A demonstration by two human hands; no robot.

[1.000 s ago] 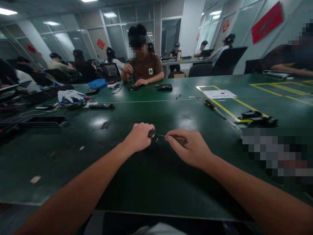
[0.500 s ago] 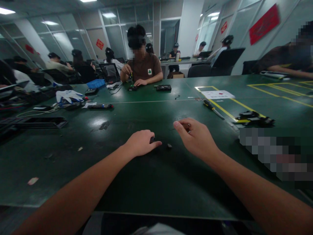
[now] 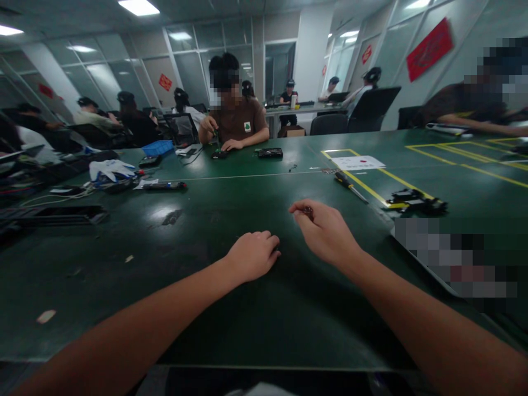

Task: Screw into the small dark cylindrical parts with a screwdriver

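Note:
My left hand (image 3: pixel 252 256) rests low over the green table (image 3: pixel 231 319), palm down. Its fingers are curled together, with a bit of something dark showing at the fingertips; most of that is hidden. To its right, my right hand (image 3: pixel 325 228) is held just above the tabletop, thumb and fingers closed. Inside its curled fingers a small shiny brown piece (image 3: pixel 308 212) peeks out, too small to name. A gap separates the two hands.
A yellow-black screwdriver (image 3: pixel 350 187) lies beyond my right hand, near black parts (image 3: pixel 414 202) and a white sheet (image 3: pixel 358 163). White-blue gloves (image 3: pixel 111 171) and a black tool (image 3: pixel 165 186) lie left. Across the table a co-worker (image 3: pixel 235 121) handles a small black part.
My left hand has moved right, and its fingers now cover the spot where a small dark piece lay on the table. My right hand stays closed. The view has shifted slightly.

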